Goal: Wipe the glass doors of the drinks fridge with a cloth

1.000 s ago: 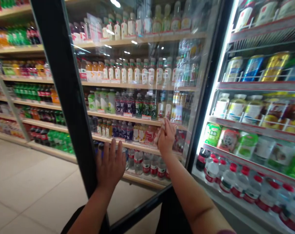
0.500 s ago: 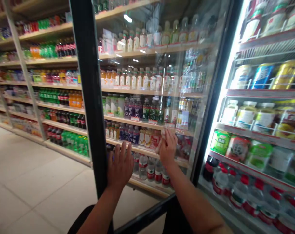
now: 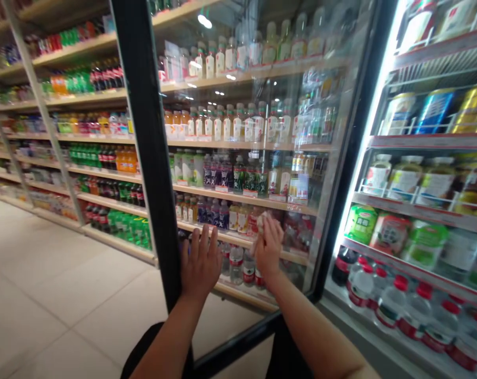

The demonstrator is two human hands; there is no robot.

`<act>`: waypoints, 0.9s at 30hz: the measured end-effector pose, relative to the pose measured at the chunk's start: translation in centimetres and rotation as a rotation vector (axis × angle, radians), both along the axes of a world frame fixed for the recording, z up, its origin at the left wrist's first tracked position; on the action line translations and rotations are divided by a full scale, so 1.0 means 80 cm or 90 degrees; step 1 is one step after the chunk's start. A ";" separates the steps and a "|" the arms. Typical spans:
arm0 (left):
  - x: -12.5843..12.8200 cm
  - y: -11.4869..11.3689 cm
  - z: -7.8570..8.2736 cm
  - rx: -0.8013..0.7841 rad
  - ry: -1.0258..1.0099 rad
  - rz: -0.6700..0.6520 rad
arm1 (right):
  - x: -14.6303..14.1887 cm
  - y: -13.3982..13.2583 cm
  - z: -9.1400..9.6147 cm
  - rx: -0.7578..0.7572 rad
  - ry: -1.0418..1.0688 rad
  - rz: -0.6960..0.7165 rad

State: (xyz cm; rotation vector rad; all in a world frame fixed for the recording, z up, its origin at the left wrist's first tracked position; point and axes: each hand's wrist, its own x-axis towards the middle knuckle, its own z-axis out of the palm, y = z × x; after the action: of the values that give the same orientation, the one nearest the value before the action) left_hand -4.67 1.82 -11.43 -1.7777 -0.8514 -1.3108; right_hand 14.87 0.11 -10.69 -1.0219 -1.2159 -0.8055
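A glass door [image 3: 238, 173] with a black frame [image 3: 141, 131] stands swung out in front of me. Near its left edge my left hand [image 3: 201, 263] lies flat, fingers spread, on the lower part of the door. To the right of it, my right hand [image 3: 269, 247] is closed around a pale crumpled cloth [image 3: 262, 223] and holds it against the glass. Part of the cloth is hidden by the fingers. Bottles on shelves show through the pane behind both hands.
On the right is the lit fridge interior with cans [image 3: 433, 111], jars and red-capped bottles [image 3: 396, 300]. Wooden shelves of drinks [image 3: 104, 139] run along the left. Pale floor tiles [image 3: 57, 295] lie below, and my dark-clothed knees show at the bottom.
My right hand has shifted slightly left and down on the glass with the cloth. The left hand stays flat on the door. The whole view has moved a little.
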 end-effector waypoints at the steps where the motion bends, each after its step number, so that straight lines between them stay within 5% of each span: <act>1: 0.000 0.001 0.000 -0.003 -0.004 -0.007 | -0.007 -0.002 -0.008 -0.011 -0.043 0.015; 5: 0.000 0.003 0.002 -0.004 0.001 0.002 | -0.016 0.001 0.009 -0.019 -0.147 0.059; 9: 0.000 0.000 0.004 0.011 0.016 0.023 | 0.018 0.010 0.035 0.020 -0.029 0.023; 13: 0.000 0.000 0.002 0.018 0.014 0.021 | 0.030 0.007 0.001 0.006 0.071 -0.046; 16: 0.000 0.003 0.000 0.018 0.006 0.008 | 0.011 0.002 -0.014 -0.019 -0.002 -0.022; 18: 0.000 0.005 -0.001 0.010 0.001 0.006 | -0.003 0.002 0.005 -0.013 -0.072 0.025; 24: 0.000 0.004 0.001 0.012 0.004 0.020 | -0.025 0.016 0.114 0.062 -0.095 0.085; 27: 0.001 0.002 0.003 0.029 0.009 0.028 | -0.037 0.018 0.130 0.041 -0.079 0.070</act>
State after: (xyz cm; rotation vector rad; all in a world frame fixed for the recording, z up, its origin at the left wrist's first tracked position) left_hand -4.63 1.99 -11.19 -1.7212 -0.8425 -1.2787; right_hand 11.90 1.52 -0.28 -0.8560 -1.3312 -0.8265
